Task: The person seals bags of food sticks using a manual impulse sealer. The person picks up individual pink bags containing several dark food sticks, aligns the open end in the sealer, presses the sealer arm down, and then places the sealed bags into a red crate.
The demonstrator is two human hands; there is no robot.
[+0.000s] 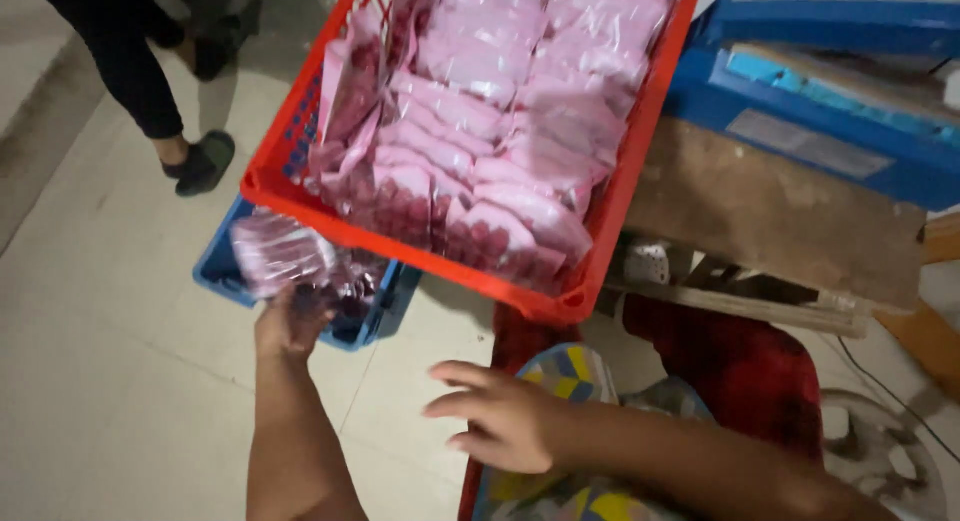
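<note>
My left hand (pixel 290 321) reaches down to the blue crate (pixel 215 271) on the floor and grips a bunch of clear packets with pink contents (pixel 280 253), blurred by motion. My right hand (pixel 500 416) hovers over my lap with fingers apart, holding nothing. Above the blue crate stands a red plastic crate (pixel 620 181), filled with several flat pink packets (pixel 500 131) stacked in rows.
A worn wooden board (pixel 770 211) lies to the right of the red crate, with blue trays (pixel 830 101) behind it. Another person's legs and dark shoes (pixel 200 161) stand at the upper left on the pale tiled floor. A white plastic chair (pixel 880 451) is at lower right.
</note>
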